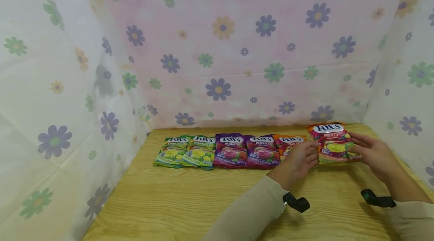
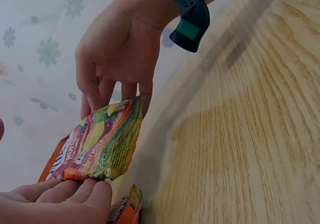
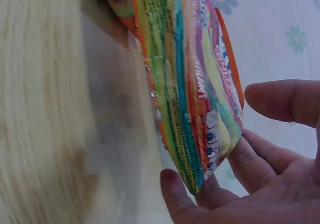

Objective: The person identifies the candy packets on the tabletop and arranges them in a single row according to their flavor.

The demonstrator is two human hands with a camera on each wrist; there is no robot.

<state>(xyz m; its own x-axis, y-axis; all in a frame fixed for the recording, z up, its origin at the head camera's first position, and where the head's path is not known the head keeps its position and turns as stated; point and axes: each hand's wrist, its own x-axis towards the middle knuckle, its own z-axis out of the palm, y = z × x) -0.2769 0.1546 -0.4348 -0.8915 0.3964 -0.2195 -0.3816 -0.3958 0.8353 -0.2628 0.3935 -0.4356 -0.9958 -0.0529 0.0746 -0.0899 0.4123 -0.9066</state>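
An orange-topped pouch of FOX'S Fruits candy (image 1: 333, 148) is held up off the table between my two hands, its printed front towards me. My left hand (image 1: 299, 161) holds its left edge; in the left wrist view the fingers (image 2: 75, 191) lie along that edge. At the opposite edge my right hand (image 1: 378, 158) grips with bent fingers, the thumb (image 3: 280, 100) near the front face in the right wrist view. Just left of the held pouch, a second orange Fruits pouch (image 1: 288, 141) lies on the table, partly hidden behind my left hand.
Two purple Berries pouches (image 1: 231, 152) and two green Spring Tea pouches (image 1: 200, 153) continue the row leftward along the back of the wooden table (image 1: 190, 203). Flower-printed cloth (image 1: 244, 52) hangs behind and on both sides.
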